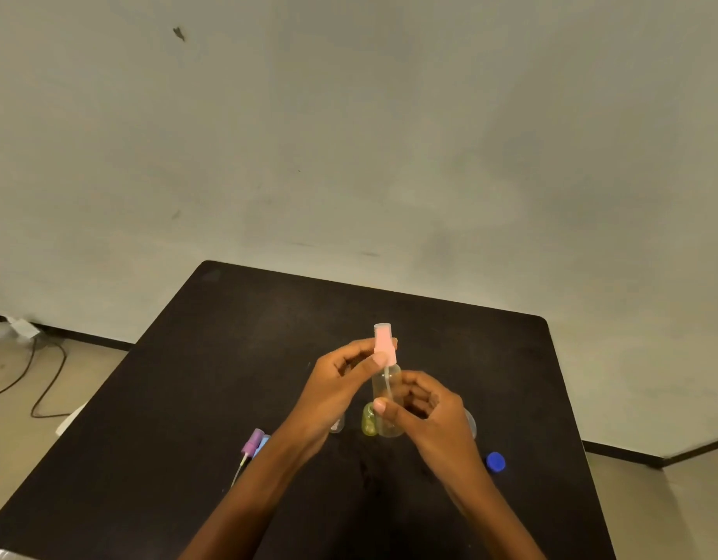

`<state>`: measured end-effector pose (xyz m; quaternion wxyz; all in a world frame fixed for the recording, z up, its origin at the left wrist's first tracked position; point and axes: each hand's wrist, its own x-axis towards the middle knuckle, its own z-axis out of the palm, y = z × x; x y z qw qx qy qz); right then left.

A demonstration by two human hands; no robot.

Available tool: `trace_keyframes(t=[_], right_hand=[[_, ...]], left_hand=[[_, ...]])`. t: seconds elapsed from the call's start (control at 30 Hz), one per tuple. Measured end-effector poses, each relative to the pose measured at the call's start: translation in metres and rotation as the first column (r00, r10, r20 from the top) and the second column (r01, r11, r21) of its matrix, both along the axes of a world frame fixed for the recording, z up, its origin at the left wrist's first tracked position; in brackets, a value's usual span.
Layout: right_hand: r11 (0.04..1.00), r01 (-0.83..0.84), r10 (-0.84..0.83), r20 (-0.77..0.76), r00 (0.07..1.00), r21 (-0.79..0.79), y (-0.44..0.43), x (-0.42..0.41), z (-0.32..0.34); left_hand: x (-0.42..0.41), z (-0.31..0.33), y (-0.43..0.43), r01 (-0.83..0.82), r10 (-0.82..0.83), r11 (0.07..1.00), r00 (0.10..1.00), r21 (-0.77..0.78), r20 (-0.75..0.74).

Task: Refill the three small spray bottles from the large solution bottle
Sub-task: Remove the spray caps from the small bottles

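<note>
From the head camera, low in the centre of the frame, a person's two bare hands hold a small clear plastic spray bottle [386, 392] upright over a black table [228, 357]; whether its base rests on the tabletop cannot be told. The left hand [337, 392] pinches the bottle's pink pump cap [382, 341] between thumb and fingertips [379, 359]. The right hand [434, 414] is curled round the clear body lower down, thumb [379, 406] across its front. The bottle looks light, smooth and thin-walled, so it would probably slip or dent under a hard squeeze; the body seems the place to steady it while the cap is turned. Just behind it stands a small yellow-green bottle [368, 420], with a second clear bottle [336, 426] half hidden by the left wrist. A purple spray head [252, 440] with its dip tube and a light blue spray head [263, 443] lie at lower left, and a round blue screw cap [495, 461] at lower right
</note>
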<state>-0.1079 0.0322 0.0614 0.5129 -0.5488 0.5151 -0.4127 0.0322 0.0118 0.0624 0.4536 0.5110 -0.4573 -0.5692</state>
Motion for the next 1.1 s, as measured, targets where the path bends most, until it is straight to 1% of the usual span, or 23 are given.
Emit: trace_keyframes(t=[0.17,0.3,0.4,0.5,0.67,0.8,0.9,1.1], right_hand=[[1.0,0.007,-0.007,-0.01,1.0,0.004,0.0014,0.0005,-0.0024],[1.0,0.005,-0.005,0.004,1.0,0.002,0.0015,0.0002,-0.0013],[1.0,0.009,-0.009,0.006,1.0,0.002,0.0011,0.0,-0.001],[1.0,0.004,-0.004,-0.012,1.0,0.005,0.0014,0.0004,-0.0019],[1.0,-0.008,0.008,-0.037,0.999,0.005,0.0022,0.0013,-0.0034],[1.0,-0.005,0.005,0.006,1.0,0.003,0.0024,0.0008,-0.0003],[1.0,-0.007,0.007,0.013,1.0,0.002,0.0025,0.0006,0.001],[1.0,-0.017,0.017,-0.029,0.999,0.004,0.003,0.0013,-0.0003]], left_hand=[[-0.0027,-0.0005,0.0004,-0.031,0.033,0.999,0.999,-0.038,0.032],[-0.0042,0.0011,0.0021,-0.025,0.025,1.0,0.999,0.009,-0.024],[-0.0017,0.0006,0.0022,0.013,-0.013,1.0,1.0,-0.017,0.018],[-0.0009,0.0,0.0017,-0.012,0.014,0.999,0.999,-0.033,0.041],[-0.0048,0.0003,0.0013,-0.045,0.046,0.998,0.999,-0.037,0.007],[-0.0026,0.0006,0.0021,-0.056,0.055,0.998,0.997,-0.021,-0.047],[-0.001,0.0011,0.0012,-0.065,0.064,0.996,0.998,-0.061,-0.028],[-0.004,0.0026,0.0005,-0.082,0.082,0.993,0.997,-0.081,-0.011]])
